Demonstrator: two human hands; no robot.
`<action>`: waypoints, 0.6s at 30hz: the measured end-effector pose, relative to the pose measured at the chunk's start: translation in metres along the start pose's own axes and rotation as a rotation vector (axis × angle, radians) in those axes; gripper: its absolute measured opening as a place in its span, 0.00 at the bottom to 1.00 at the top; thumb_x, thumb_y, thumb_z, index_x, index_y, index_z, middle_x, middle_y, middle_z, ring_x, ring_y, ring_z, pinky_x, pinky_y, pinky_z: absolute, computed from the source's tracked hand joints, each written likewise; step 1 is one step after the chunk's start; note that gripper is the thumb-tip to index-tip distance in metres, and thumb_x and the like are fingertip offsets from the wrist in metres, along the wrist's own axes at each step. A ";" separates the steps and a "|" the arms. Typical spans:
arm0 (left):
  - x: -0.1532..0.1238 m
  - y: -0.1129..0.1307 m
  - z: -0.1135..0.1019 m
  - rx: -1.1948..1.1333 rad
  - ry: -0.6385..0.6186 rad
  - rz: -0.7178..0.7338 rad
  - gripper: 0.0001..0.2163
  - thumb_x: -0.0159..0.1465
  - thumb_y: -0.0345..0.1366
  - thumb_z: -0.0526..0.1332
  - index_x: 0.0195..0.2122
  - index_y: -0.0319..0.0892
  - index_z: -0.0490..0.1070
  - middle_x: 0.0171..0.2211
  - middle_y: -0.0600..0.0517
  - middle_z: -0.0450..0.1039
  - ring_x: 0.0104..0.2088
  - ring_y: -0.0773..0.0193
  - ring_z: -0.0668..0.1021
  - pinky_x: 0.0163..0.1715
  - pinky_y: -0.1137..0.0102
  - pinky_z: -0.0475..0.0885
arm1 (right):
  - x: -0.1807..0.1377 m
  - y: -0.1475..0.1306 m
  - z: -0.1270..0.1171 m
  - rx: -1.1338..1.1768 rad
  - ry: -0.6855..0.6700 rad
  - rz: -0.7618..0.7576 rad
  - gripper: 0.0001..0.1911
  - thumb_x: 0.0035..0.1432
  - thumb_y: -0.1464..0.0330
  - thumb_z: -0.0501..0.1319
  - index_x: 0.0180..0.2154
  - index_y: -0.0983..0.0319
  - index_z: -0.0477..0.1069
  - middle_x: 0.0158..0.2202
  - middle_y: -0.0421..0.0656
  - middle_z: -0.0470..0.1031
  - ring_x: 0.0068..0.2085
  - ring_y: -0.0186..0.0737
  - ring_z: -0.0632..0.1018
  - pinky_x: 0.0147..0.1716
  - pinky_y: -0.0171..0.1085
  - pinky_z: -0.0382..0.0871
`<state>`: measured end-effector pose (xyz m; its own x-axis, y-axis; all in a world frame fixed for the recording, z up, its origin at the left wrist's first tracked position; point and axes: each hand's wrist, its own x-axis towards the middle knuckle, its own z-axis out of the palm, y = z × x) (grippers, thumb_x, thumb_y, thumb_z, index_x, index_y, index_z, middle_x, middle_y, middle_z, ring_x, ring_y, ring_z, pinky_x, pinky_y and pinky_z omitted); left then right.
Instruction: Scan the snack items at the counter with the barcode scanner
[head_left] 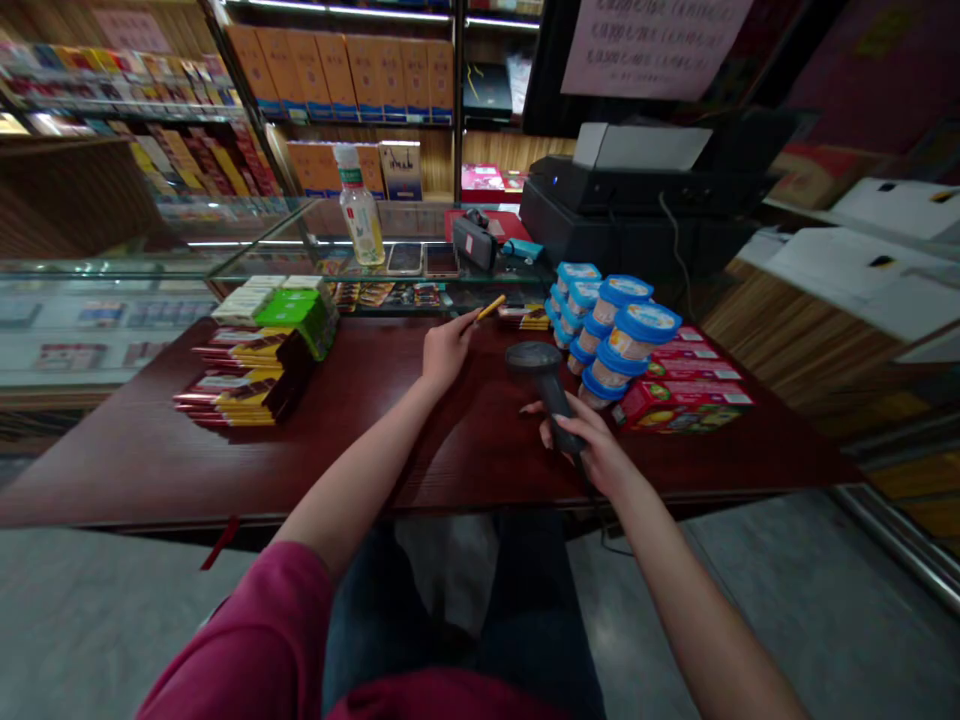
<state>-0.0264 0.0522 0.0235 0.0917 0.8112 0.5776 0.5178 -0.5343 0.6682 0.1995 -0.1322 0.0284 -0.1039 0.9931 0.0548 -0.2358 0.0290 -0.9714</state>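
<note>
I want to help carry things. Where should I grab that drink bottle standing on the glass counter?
Probably around its middle, from the front. The bottle stands upright on the glass counter, its front open toward the table, and its straight body is easier to wrap fingers around than the small cap. The phones beside it leave room.

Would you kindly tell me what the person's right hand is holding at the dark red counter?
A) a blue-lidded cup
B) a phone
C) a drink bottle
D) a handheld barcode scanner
D: the right hand grips the handle of the black barcode scanner, its head raised over the counter, while the left hand pinches a small yellow stick-shaped item.
</note>
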 end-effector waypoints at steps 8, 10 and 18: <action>0.055 0.008 0.058 0.366 -0.276 0.359 0.18 0.69 0.26 0.62 0.56 0.49 0.82 0.56 0.45 0.82 0.57 0.51 0.84 0.57 0.62 0.79 | -0.001 0.003 -0.009 0.056 0.067 0.007 0.16 0.58 0.62 0.71 0.49 0.55 0.79 0.48 0.46 0.84 0.28 0.38 0.77 0.30 0.39 0.71; 0.059 0.005 0.077 0.392 -0.292 0.355 0.17 0.69 0.26 0.62 0.55 0.48 0.82 0.54 0.43 0.83 0.55 0.50 0.84 0.56 0.61 0.79 | -0.002 0.005 -0.009 0.075 0.064 0.034 0.19 0.57 0.63 0.72 0.51 0.53 0.79 0.47 0.46 0.85 0.28 0.38 0.77 0.30 0.39 0.71; 0.060 -0.013 0.119 0.384 -0.261 0.385 0.19 0.71 0.26 0.60 0.60 0.43 0.78 0.61 0.41 0.78 0.63 0.54 0.79 0.67 0.58 0.71 | -0.005 0.009 -0.015 0.139 0.085 0.048 0.15 0.59 0.61 0.70 0.47 0.55 0.81 0.47 0.48 0.84 0.27 0.38 0.74 0.27 0.40 0.69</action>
<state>0.0735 0.1355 -0.0063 0.5138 0.6341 0.5778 0.6716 -0.7164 0.1889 0.2126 -0.1347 0.0161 -0.0380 0.9991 -0.0160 -0.3648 -0.0288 -0.9306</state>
